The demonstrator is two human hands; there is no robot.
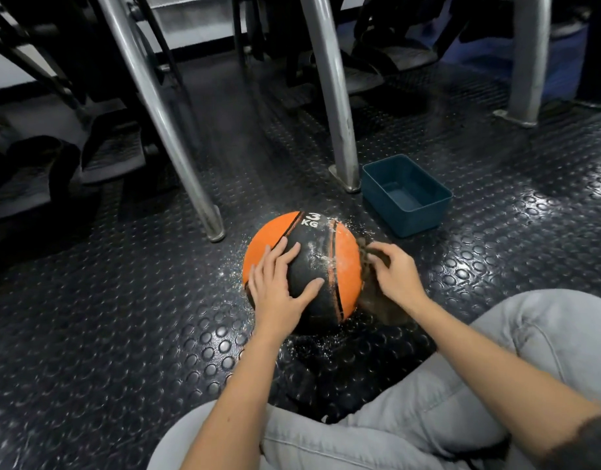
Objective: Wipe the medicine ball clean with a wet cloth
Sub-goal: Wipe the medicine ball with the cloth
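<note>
An orange and black medicine ball [343,259] marked "3 KG" sits on the studded rubber floor in front of me. White dust speckles its black band and right orange panel. My left hand [278,286] rests flat on the ball's left side with fingers spread. My right hand [396,274] grips a brown cloth [377,303] pressed against the ball's right side; the cloth hangs down below the hand, partly blurred.
A dark teal plastic tub [406,195] stands on the floor just behind and right of the ball. Grey metal machine legs [340,130] rise behind the ball. White specks lie scattered on the floor [122,317] around it. My grey-trousered legs fill the foreground.
</note>
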